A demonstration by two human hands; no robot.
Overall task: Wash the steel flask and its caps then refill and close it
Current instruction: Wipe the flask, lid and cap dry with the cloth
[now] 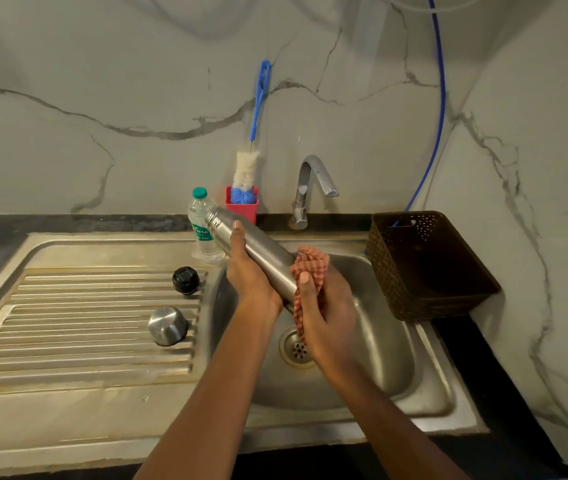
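Observation:
Over the sink basin (386,344) I hold the steel flask (261,252) tilted, its open neck pointing up and to the left. My left hand (249,275) grips the flask around its middle. My right hand (327,306) holds a red checked cloth (310,268) wrapped against the flask's lower end. On the ribbed drainboard (78,327) to the left lie the black inner cap (186,280) and the steel outer cap (167,326), which sits upside down.
A clear plastic water bottle (202,225) with a green lid stands behind the flask. A bottle brush (249,168) leans in a red holder (242,204) by the wall. The tap (310,188) shows no running water. A brown perforated basket (427,265) stands right of the basin.

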